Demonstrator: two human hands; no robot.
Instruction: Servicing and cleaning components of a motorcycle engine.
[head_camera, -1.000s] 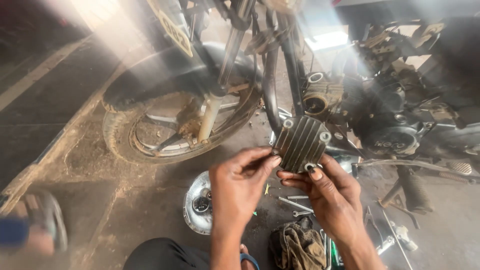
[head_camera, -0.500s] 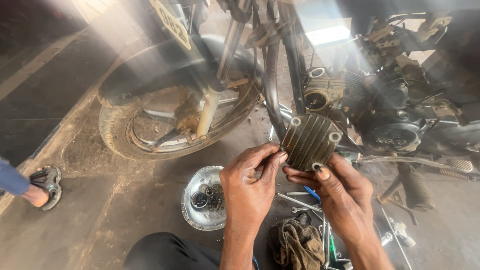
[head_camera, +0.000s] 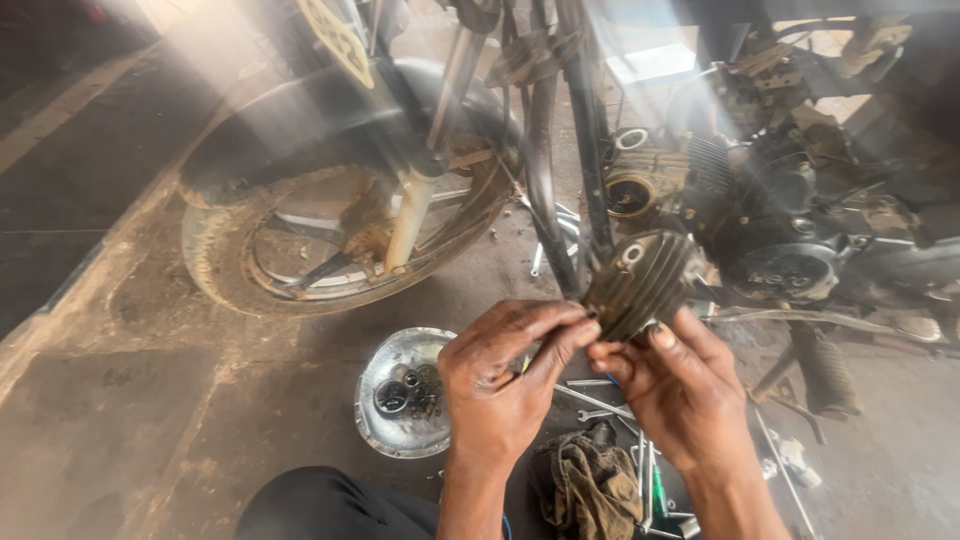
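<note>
Finned cover (head_camera: 640, 282), a dark ribbed metal part with bolt holes at its corners, is held up between both hands in front of the motorcycle engine (head_camera: 770, 210). Left hand (head_camera: 500, 385) pinches its lower left edge with fingertips closed narrow; right hand (head_camera: 680, 385) grips its lower edge from beneath, thumb on top. Below the hands, a round shiny dish (head_camera: 385, 365) on the ground holds small nuts and washers. A dirty rag (head_camera: 590, 485) lies beside loose wrenches (head_camera: 600, 405). Front wheel (head_camera: 330, 230) stands to the left; a pale yellow plate (head_camera: 335, 35) with dark markings sits above it.
</note>
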